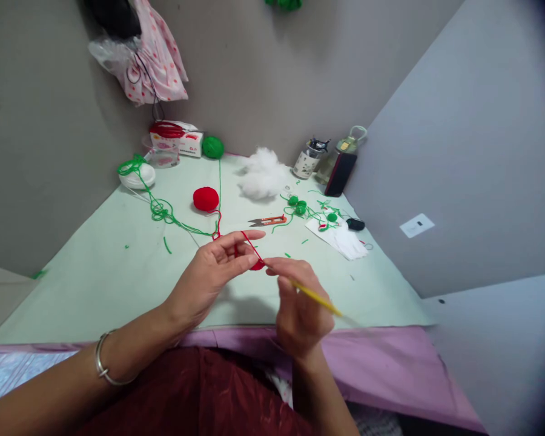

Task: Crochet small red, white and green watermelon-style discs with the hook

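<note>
The right hand [306,306] is closed around a yellow hook [317,297], its tip end at a small red piece [257,265]. The left hand [211,266] pinches that piece between thumb and fingers, the index finger stretched out with red yarn [253,244] over it. All this is above the near half of the desk [118,284]. Beyond lie orange-handled snips [269,221], then a red ball [206,199] to their left; farther back, white stuffing [262,175] and a green ball [213,147] by the wall.
</note>
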{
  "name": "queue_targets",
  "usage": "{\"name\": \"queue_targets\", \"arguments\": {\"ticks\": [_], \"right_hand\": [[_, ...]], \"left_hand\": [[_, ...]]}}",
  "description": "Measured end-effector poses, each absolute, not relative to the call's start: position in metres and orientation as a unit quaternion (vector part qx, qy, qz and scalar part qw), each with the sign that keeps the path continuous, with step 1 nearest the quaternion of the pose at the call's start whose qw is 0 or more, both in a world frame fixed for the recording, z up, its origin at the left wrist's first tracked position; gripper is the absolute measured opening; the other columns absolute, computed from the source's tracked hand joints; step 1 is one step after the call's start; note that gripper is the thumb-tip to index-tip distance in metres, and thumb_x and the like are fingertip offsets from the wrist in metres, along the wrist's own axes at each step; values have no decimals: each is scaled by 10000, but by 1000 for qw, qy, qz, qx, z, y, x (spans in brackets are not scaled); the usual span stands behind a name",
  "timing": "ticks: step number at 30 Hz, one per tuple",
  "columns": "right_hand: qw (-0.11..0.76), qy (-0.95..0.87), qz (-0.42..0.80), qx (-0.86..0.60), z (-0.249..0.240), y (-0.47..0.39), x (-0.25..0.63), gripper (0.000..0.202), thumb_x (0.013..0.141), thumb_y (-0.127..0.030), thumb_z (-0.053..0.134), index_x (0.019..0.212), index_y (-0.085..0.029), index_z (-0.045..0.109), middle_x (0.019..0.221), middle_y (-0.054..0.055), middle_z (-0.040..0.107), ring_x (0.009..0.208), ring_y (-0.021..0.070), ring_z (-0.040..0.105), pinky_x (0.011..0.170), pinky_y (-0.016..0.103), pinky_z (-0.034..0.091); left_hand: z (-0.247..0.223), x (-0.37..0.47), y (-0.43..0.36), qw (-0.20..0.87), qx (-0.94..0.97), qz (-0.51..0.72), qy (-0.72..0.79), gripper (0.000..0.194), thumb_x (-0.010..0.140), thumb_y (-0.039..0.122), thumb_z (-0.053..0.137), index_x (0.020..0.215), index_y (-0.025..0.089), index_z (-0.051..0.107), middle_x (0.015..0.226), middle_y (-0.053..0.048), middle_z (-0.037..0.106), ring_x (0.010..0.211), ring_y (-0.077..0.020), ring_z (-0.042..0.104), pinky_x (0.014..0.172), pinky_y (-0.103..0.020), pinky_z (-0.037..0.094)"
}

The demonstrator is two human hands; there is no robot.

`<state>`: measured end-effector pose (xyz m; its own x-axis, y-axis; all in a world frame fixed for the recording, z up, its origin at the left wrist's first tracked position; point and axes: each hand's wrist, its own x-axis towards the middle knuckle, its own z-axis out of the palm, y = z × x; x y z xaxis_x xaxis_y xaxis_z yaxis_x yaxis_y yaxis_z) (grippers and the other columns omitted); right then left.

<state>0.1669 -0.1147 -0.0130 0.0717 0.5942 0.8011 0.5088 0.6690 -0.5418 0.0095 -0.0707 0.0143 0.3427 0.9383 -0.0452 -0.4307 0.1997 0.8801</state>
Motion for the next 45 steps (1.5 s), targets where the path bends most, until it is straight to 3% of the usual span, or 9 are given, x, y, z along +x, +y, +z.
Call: {"name": "queue_targets", "arguments": {"ticks": [3, 7, 12, 17, 25, 31, 35, 40, 45], "right_hand": [[539, -728, -133, -402, -22, -114, 164, 435, 962, -71, 629, 1324, -306, 686, 1102, 71, 774, 1008, 206, 756, 819, 338, 646], [540, -708, -182, -418, -37, -109, 161, 532, 944, -52, 655, 1387, -346, 672, 1112, 62, 732, 994, 206, 747, 820, 342, 657], [607, -674, -122, -404, -41, -107, 161, 469, 948, -83, 674, 1314, -372, 725, 1088, 59, 720, 963, 210, 738, 762, 372, 658], [661, -633, 89, -393, -22, -109, 166, 241, 997, -167, 624, 1088, -314, 792, 995, 45, 744, 907, 194, 738, 729, 355, 630], [704, -541, 286, -360, -13, -108, 171, 164, 1016, -251, 603, 940, -226, 746, 805, 15, 700, 639, 143, 655, 608, 318, 567], [672, -594, 134, -421, -13, -108, 160, 195, 1000, -161, 620, 1009, -276, 778, 963, 40, 769, 948, 199, 733, 779, 361, 625], [663, -608, 112, -423, -19, -109, 158, 239, 997, -122, 617, 1063, -289, 774, 946, 31, 755, 892, 184, 730, 739, 349, 631], [613, -667, -53, -421, -31, -108, 159, 378, 958, -97, 674, 1232, -343, 758, 1111, 55, 749, 968, 193, 741, 794, 363, 645], [692, -579, 117, -414, -24, -109, 161, 237, 989, -130, 629, 1072, -285, 788, 934, 28, 748, 811, 170, 717, 702, 342, 602]], "left_hand": [[13, 11, -73, 729, 378, 483, 305, 363, 797, 250, 902, 1149, 228, 815, 768, 30, 690, 758, -115, 618, 798, -235, 496], [12, 13, -76, 804, 301, 429, 280, 393, 755, 268, 940, 1119, 186, 816, 792, 5, 724, 783, -121, 659, 802, -230, 530], [10, 14, -76, 839, 262, 405, 252, 362, 773, 195, 909, 1120, 153, 816, 846, -32, 764, 841, -131, 693, 872, -238, 562], [12, 10, -73, 838, 269, 391, 269, 336, 836, 140, 818, 1171, 148, 803, 1004, -67, 771, 915, -144, 695, 925, -264, 569], [15, 8, -74, 748, 374, 452, 309, 340, 816, 192, 844, 1154, 199, 806, 766, 30, 645, 763, -109, 599, 798, -227, 497], [9, 18, -80, 739, 403, 452, 295, 301, 839, 248, 835, 1138, 221, 814, 843, 0, 667, 865, -162, 627, 904, -304, 494], [9, 19, -80, 737, 378, 470, 305, 333, 816, 255, 872, 1145, 244, 820, 851, 16, 675, 856, -144, 629, 925, -297, 491], [7, 20, -79, 783, 305, 458, 291, 378, 801, 257, 900, 1167, 215, 814, 903, -15, 742, 894, -135, 656, 924, -264, 516], [9, 15, -73, 815, 263, 429, 287, 331, 832, 163, 846, 1162, 165, 822, 874, -16, 736, 806, -107, 656, 874, -229, 552]]}}
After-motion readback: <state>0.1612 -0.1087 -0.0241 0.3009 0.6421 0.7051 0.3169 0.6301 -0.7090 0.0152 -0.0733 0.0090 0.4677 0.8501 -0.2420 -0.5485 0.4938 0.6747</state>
